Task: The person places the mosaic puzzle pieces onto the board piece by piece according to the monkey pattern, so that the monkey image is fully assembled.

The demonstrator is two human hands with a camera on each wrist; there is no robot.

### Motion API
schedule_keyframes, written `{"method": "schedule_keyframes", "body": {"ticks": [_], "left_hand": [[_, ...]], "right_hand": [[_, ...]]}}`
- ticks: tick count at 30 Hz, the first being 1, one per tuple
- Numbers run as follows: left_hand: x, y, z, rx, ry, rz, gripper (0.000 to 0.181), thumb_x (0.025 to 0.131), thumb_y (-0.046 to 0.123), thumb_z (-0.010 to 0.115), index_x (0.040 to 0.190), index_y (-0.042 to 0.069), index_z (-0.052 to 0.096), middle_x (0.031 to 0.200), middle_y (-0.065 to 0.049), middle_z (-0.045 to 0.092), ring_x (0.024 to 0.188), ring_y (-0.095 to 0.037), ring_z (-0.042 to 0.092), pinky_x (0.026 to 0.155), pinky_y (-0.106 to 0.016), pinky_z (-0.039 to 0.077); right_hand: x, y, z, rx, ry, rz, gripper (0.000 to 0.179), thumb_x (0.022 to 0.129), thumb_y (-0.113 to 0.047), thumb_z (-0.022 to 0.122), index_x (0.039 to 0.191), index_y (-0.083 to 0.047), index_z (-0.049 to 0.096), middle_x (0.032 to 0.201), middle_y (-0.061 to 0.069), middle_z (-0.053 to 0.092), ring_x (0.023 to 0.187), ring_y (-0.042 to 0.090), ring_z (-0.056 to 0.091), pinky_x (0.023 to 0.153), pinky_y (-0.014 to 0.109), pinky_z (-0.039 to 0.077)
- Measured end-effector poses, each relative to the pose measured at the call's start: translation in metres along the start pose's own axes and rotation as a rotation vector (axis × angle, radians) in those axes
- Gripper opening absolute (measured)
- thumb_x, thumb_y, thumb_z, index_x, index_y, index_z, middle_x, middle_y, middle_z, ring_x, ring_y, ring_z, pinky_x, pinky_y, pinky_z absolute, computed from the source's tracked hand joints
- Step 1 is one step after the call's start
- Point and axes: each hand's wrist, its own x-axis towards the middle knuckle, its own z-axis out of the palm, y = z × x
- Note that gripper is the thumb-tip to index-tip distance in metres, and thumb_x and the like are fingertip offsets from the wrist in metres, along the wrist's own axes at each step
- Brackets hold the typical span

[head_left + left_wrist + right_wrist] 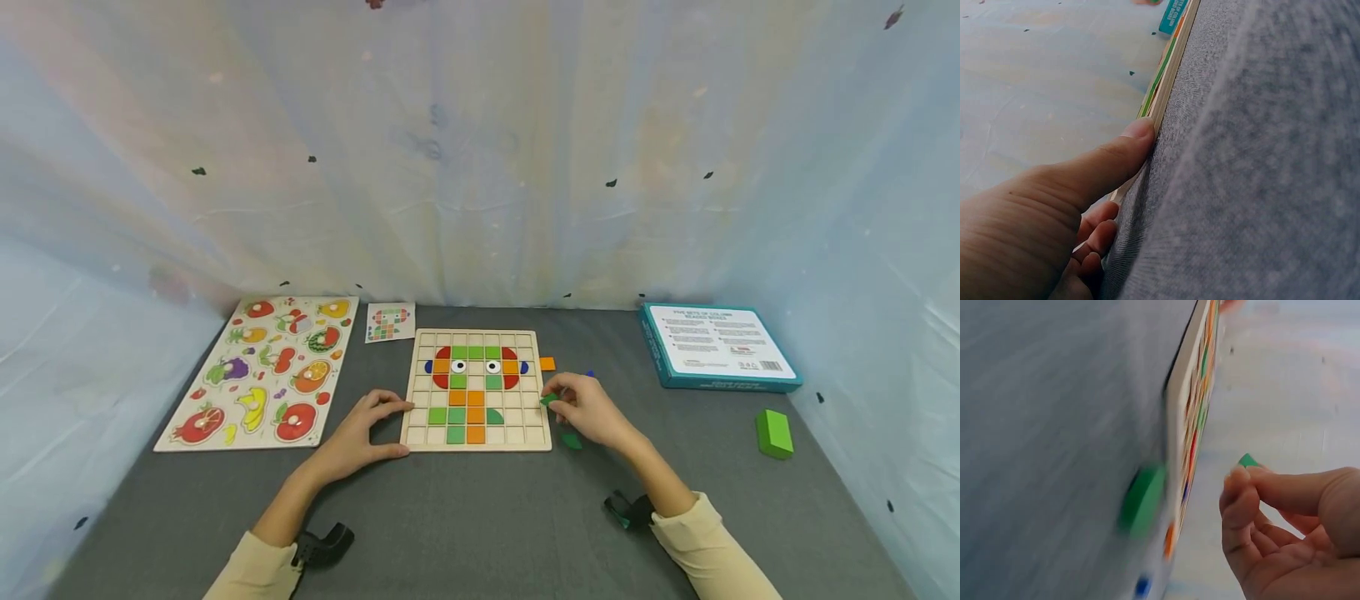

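A wooden grid board lies in the middle of the table, with red, orange, green and blue tiles forming a figure with two eye tiles. At its left side my left hand touches the edge, thumb and fingers spread apart; the left wrist view shows the thumb against the rim. My right hand pinches a small green tile between thumb and fingertips, over the board's right edge. Below that hand, another green tile with a curved side lies on the cloth.
An orange tile lies by the board's right edge, with a blue tile behind my right hand. A pattern card and a fruit puzzle board lie left. To the right are a teal box and a green block.
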Motion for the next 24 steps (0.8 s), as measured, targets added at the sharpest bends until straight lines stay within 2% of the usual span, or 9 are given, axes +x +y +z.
{"method": "schedule_keyframes", "body": {"ticks": [5, 8, 11, 15, 20, 24], "left_hand": [[0.001, 0.001, 0.001, 0.007, 0.007, 0.014, 0.062, 0.081, 0.036, 0.084, 0.135, 0.015, 0.062, 0.129, -0.003, 0.049, 0.118, -0.025, 0.045, 0.097, -0.056, 0.039], [0.002, 0.001, 0.002, 0.008, 0.009, 0.02, 0.061, 0.082, 0.035, 0.084, 0.135, 0.014, 0.062, 0.129, -0.004, 0.049, 0.118, -0.025, 0.045, 0.097, -0.057, 0.039], [0.002, 0.001, 0.002, 0.014, 0.005, 0.013, 0.062, 0.082, 0.036, 0.083, 0.136, 0.014, 0.062, 0.129, -0.003, 0.049, 0.118, -0.025, 0.045, 0.098, -0.057, 0.038], [0.002, 0.002, 0.001, 0.012, -0.003, -0.002, 0.062, 0.082, 0.038, 0.083, 0.136, 0.015, 0.062, 0.129, -0.003, 0.049, 0.119, -0.026, 0.045, 0.099, -0.057, 0.038], [0.001, 0.002, 0.0, 0.009, -0.002, -0.013, 0.062, 0.082, 0.038, 0.083, 0.136, 0.015, 0.062, 0.129, -0.003, 0.049, 0.119, -0.026, 0.045, 0.099, -0.056, 0.038], [0.001, 0.003, -0.001, 0.015, -0.005, -0.02, 0.063, 0.082, 0.038, 0.083, 0.136, 0.016, 0.062, 0.129, -0.003, 0.049, 0.119, -0.026, 0.045, 0.099, -0.056, 0.038]], "right_hand": [[0.022, -0.021, 0.021, -0.015, -0.049, -0.061, 0.021, 0.094, 0.005, 0.063, 0.114, 0.004, 0.068, 0.104, 0.015, 0.066, 0.081, 0.019, 0.057, 0.07, 0.03, 0.049], [0.031, -0.029, 0.031, 0.023, -0.1, -0.074, 0.021, 0.094, 0.005, 0.062, 0.115, 0.005, 0.067, 0.101, 0.016, 0.066, 0.077, 0.021, 0.058, 0.067, 0.029, 0.049], [0.039, -0.033, 0.039, 0.043, -0.13, -0.096, 0.017, 0.094, 0.007, 0.061, 0.109, 0.006, 0.067, 0.095, 0.016, 0.067, 0.069, 0.02, 0.056, 0.062, 0.027, 0.047], [0.048, -0.041, 0.047, 0.012, -0.143, -0.131, 0.017, 0.092, 0.009, 0.061, 0.107, 0.005, 0.069, 0.095, 0.014, 0.067, 0.069, 0.015, 0.052, 0.064, 0.026, 0.046], [0.057, -0.054, 0.056, -0.043, -0.142, -0.114, 0.018, 0.093, 0.005, 0.064, 0.11, 0.003, 0.069, 0.098, 0.01, 0.066, 0.078, 0.016, 0.056, 0.071, 0.028, 0.048], [0.061, -0.058, 0.06, -0.037, -0.125, -0.083, 0.014, 0.094, 0.004, 0.064, 0.107, 0.001, 0.067, 0.098, 0.01, 0.066, 0.083, 0.02, 0.059, 0.073, 0.031, 0.05]]}}
